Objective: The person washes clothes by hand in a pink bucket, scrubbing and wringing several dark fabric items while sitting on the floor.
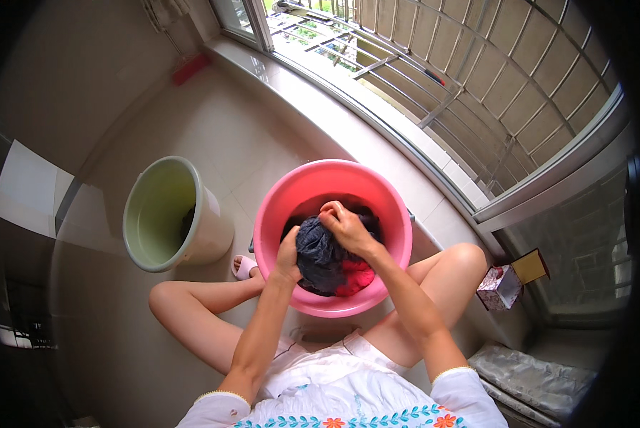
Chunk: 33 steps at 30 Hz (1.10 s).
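A round pink plastic basin [333,171] stands between my knees with dark, wet-looking cloth inside. My left hand [289,257] grips the left side of a bunched dark navy garment [320,254]. On its upper right, my right hand [346,227] holds the same cloth with curled fingers. The garment is raised at the basin's middle, over other dark laundry [370,219]. A bright red piece of cloth [358,277] shows under my right wrist; whether it belongs to the navy garment I cannot tell. The basin's bottom is hidden.
Left of the basin, a pale green plastic bucket [218,235] holds something dark. A tiled ledge [320,123] runs below a window with metal bars [394,64]. On the right sits an open patterned box [499,289]. A red broom head [191,68] rests in the far corner.
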Each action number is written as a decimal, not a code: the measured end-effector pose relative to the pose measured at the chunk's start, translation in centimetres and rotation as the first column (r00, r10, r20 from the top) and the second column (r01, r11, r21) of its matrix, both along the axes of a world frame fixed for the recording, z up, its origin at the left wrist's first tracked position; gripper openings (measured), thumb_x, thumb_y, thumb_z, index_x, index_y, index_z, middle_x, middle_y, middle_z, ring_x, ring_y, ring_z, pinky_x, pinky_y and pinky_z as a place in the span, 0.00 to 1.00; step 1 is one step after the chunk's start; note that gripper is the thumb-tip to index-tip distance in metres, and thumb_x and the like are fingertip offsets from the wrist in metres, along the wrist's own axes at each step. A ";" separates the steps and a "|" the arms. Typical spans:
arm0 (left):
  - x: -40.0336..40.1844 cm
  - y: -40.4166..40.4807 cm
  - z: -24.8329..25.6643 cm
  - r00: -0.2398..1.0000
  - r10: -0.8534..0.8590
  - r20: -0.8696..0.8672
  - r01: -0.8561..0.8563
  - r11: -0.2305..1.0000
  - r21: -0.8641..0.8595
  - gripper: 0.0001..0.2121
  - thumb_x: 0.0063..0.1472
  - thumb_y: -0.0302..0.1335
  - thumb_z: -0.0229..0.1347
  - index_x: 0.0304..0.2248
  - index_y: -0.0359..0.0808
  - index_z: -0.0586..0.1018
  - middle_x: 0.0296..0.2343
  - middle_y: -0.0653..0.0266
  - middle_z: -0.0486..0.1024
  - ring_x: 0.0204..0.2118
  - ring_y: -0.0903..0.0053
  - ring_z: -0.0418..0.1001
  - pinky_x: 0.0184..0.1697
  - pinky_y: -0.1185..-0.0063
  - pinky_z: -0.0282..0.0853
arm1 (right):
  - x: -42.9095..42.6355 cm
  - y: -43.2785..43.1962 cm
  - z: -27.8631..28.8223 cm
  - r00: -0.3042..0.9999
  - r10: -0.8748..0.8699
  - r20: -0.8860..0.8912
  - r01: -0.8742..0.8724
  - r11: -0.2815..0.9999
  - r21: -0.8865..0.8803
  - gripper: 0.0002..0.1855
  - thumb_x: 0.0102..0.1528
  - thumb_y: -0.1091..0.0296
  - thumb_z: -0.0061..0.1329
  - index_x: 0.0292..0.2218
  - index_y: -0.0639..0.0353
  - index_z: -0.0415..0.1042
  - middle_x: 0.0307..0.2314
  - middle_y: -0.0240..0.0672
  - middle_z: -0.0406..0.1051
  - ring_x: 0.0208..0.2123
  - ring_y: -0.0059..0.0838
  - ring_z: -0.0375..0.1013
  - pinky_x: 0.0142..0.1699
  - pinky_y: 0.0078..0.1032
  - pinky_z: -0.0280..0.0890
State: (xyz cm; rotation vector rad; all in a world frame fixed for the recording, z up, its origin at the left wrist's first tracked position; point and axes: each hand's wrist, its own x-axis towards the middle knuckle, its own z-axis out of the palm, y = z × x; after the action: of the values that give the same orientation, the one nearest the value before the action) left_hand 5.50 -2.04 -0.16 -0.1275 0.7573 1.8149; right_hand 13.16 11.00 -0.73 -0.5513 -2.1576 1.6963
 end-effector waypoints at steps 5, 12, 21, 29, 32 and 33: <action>-2.1 -2.2 2.0 0.986 -0.060 -0.154 0.075 0.993 0.091 0.15 0.55 0.31 0.37 0.32 0.29 0.72 0.29 0.59 0.73 0.30 0.75 0.71 0.36 0.79 0.67 | 2.7 5.0 -3.5 0.955 0.104 0.277 -0.204 0.910 0.361 0.25 0.38 0.74 0.46 0.42 0.63 0.61 0.39 0.45 0.61 0.43 0.38 0.60 0.49 0.27 0.55; -1.3 -3.1 2.4 0.897 -0.076 -0.436 0.047 0.996 -0.078 0.10 0.53 0.28 0.42 0.28 0.31 0.71 0.25 0.67 0.71 0.27 0.82 0.68 0.31 0.85 0.64 | 2.8 4.4 -5.9 0.953 -0.104 0.284 0.060 0.985 0.161 0.16 0.37 0.76 0.37 0.30 0.61 0.71 0.29 0.45 0.68 0.35 0.37 0.68 0.41 0.27 0.60; 1.0 -0.2 0.3 -0.173 -0.429 -0.887 -0.160 0.900 -0.405 0.33 0.39 0.36 0.60 0.44 0.30 0.61 0.37 0.53 0.66 0.42 0.65 0.63 0.45 0.75 0.57 | 2.6 3.4 0.5 0.968 -0.114 0.221 0.124 0.992 -0.029 0.14 0.39 0.65 0.44 0.26 0.67 0.70 0.19 0.44 0.69 0.24 0.29 0.69 0.32 0.23 0.62; 0.1 1.6 -3.2 0.219 -0.455 -0.863 -0.095 0.871 -0.483 0.17 0.40 0.17 0.48 0.34 0.30 0.68 0.22 0.64 0.70 0.28 0.81 0.68 0.34 0.84 0.62 | 3.2 4.8 -0.2 0.957 -0.209 0.203 0.157 0.956 0.248 0.19 0.35 0.64 0.50 0.30 0.65 0.69 0.26 0.46 0.68 0.32 0.39 0.67 0.39 0.29 0.61; -1.1 1.2 -2.6 0.555 -0.398 -0.731 -0.036 0.866 -0.499 0.11 0.43 0.19 0.46 0.31 0.32 0.68 0.21 0.70 0.67 0.25 0.85 0.64 0.31 0.88 0.60 | 3.8 5.6 -1.9 0.947 -0.248 0.205 0.163 0.919 0.358 0.26 0.32 0.65 0.54 0.37 0.63 0.65 0.32 0.46 0.65 0.38 0.41 0.64 0.44 0.30 0.59; -1.0 1.2 -2.2 0.610 -0.360 -0.706 -0.021 0.883 -0.468 0.10 0.44 0.19 0.46 0.31 0.32 0.68 0.22 0.70 0.67 0.25 0.85 0.64 0.31 0.88 0.59 | 3.8 5.6 -1.6 0.961 -0.093 0.260 0.003 0.946 0.325 0.34 0.30 0.66 0.56 0.42 0.61 0.60 0.37 0.46 0.62 0.41 0.43 0.61 0.46 0.30 0.58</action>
State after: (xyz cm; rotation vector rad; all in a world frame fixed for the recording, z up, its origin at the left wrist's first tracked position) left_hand 4.46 -0.86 -2.38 0.4870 1.7453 1.4282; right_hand 16.95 16.57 -2.36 -0.7718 -2.5228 1.2613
